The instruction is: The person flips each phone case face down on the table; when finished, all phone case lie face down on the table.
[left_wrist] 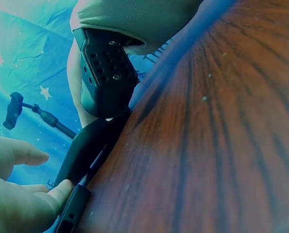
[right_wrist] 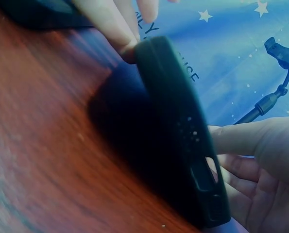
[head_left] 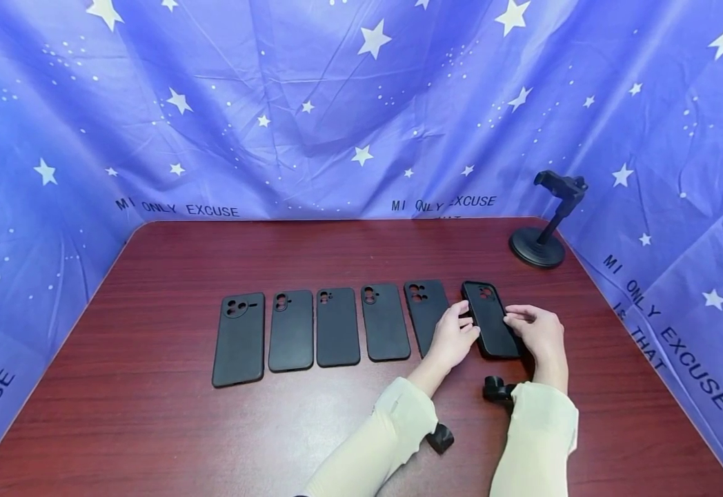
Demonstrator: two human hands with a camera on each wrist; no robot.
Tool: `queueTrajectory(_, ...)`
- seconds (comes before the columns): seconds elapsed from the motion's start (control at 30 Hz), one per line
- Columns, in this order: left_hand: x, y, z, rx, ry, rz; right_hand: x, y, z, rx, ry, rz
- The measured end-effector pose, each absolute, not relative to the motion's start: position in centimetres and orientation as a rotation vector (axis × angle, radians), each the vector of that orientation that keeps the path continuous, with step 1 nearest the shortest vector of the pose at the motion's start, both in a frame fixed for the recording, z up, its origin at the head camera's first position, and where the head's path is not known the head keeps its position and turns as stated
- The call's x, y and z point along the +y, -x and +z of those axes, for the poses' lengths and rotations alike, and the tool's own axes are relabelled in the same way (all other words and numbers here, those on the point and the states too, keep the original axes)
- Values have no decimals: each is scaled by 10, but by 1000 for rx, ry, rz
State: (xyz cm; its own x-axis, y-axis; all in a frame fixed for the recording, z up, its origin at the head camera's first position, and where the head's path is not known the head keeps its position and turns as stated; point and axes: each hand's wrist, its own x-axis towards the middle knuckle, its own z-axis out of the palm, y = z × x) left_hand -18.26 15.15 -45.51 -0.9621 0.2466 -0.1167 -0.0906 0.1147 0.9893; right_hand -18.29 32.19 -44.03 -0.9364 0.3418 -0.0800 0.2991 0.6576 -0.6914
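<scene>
A black phone case (head_left: 492, 319) at the right end of a row is tilted up, its hollow inner side showing in the head view. My right hand (head_left: 538, 338) pinches its right edge with thumb and fingertips. In the right wrist view, the case's side wall (right_wrist: 183, 126) stands over a dark shadow. My left hand (head_left: 451, 338) is at its left side, fingers loosely extended and a fingertip touching the edge. That hand's wrist overlaps the neighbouring phone case (head_left: 426, 310), which lies back up.
Several more black phone cases lie back up leftward, among them one beside the left hand (head_left: 386, 323) and the leftmost (head_left: 239, 345). A black phone stand (head_left: 538, 247) occupies the table's back right corner. Star-patterned cloth (head_left: 312, 103) hangs around the red-brown table (head_left: 212, 442).
</scene>
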Motion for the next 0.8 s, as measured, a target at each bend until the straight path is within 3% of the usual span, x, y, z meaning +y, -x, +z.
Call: queueTrajectory(0.8, 148, 186, -458, 1975, -162, 2084, 319, 182, -439, -2634, 323, 1506)
